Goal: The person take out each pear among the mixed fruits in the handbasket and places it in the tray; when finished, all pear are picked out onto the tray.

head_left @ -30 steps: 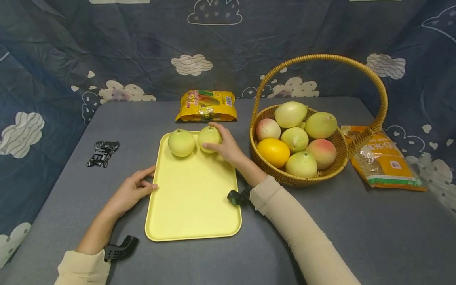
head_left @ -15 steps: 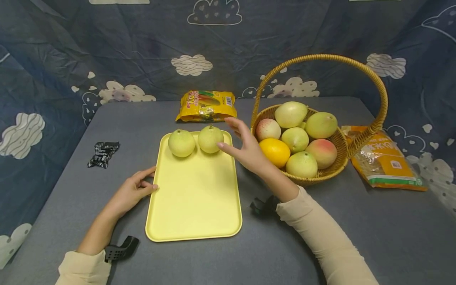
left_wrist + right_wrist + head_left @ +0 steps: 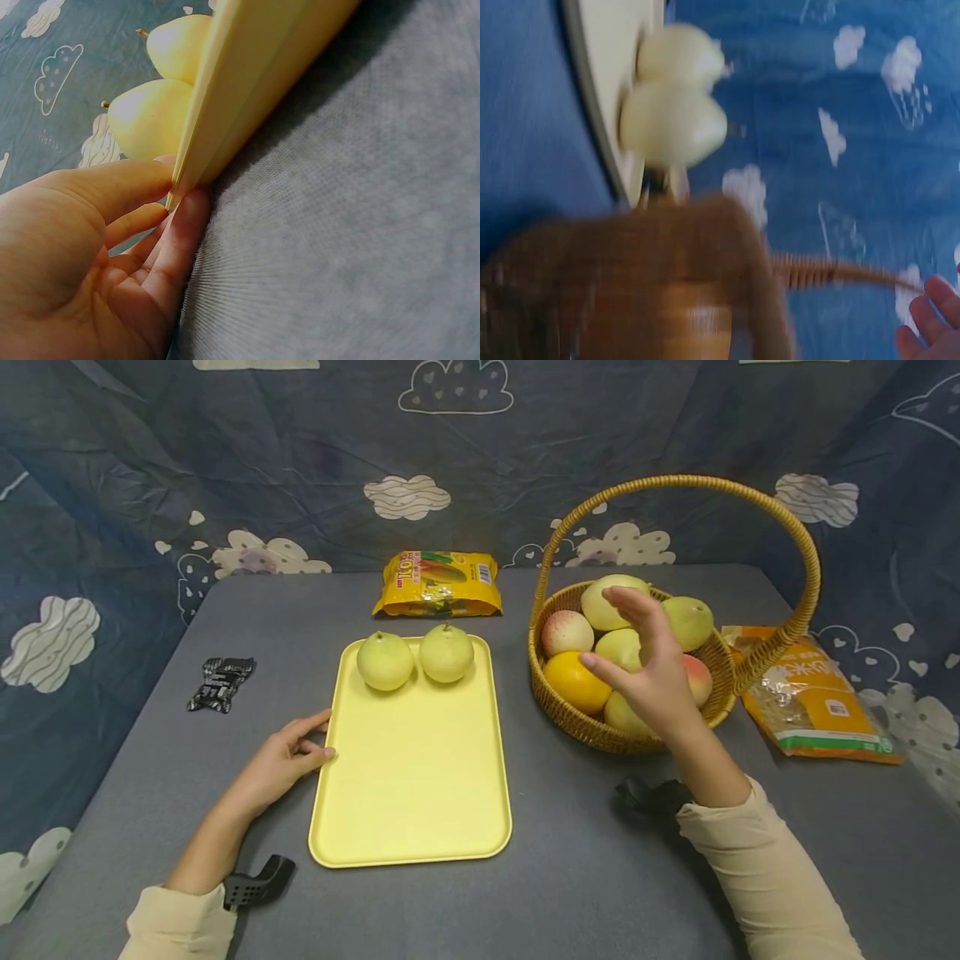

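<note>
My left hand (image 3: 281,768) pinches the left rim of a yellow rectangular tray (image 3: 408,793); the left wrist view has thumb and fingers at the rim (image 3: 187,161). Two green pears (image 3: 385,661) stand side by side at the tray's far end. Over a wicker basket (image 3: 558,714) hovers my right hand (image 3: 660,681), fingers spread and holding nothing. Inside the basket are a yellow-orange fruit (image 3: 576,683), a pinkish peach (image 3: 567,633) and several pale green fruits (image 3: 688,622), partly hidden by the hand. The right wrist view is blurred; some fingertips (image 3: 934,319) show at its lower right.
The tall basket handle (image 3: 682,483) arches above the fruit. A yellow snack bag (image 3: 438,583) lies behind the tray. To the basket's right is an orange bag (image 3: 825,702). A small black wrapped packet (image 3: 221,683) lies on the left of the grey table (image 3: 247,618).
My right hand let go of the right-hand pear on the tray, then moved right, over the basket. My left hand stayed at the tray's rim.
</note>
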A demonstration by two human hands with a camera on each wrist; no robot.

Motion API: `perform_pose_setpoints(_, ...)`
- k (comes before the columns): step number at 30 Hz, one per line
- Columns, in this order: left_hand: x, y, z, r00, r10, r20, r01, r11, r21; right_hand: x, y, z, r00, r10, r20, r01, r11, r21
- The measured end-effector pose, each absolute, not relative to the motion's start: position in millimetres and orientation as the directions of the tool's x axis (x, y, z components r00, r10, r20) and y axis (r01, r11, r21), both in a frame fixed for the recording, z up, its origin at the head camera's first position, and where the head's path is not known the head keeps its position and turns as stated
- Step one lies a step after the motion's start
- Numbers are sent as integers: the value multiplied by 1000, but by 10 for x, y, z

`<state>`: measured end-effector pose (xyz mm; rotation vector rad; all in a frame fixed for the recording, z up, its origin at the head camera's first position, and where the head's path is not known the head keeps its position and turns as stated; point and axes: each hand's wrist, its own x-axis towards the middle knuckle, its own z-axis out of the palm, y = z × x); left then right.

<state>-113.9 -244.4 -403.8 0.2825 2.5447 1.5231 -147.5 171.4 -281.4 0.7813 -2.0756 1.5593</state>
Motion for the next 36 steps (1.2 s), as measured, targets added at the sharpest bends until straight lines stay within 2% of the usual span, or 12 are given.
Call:
perform_pose_setpoints(7,-1143,-2448,-4046,-969,243,-35,84,465,881,-1620,2089,-2899,-769,-10,640,-614,290,-734)
perform_pose_setpoints(18,-1135,-2452,-4038,-969,243,-46,78,475,877,-1819,2413,-3058,-814,137,565,-465,431,-774)
perform_pose_setpoints(27,-1138,-2449,-4046,-969,243,-39,85,478,874,-2094,2741,-3355,-872,181,456,-341,445,-828)
perform_pose_setpoints(36,-1146,-2451,-4049,-970,240,-33,88,477,874,-2157,2798,-3368,-934,181,309,-189,482,-856)
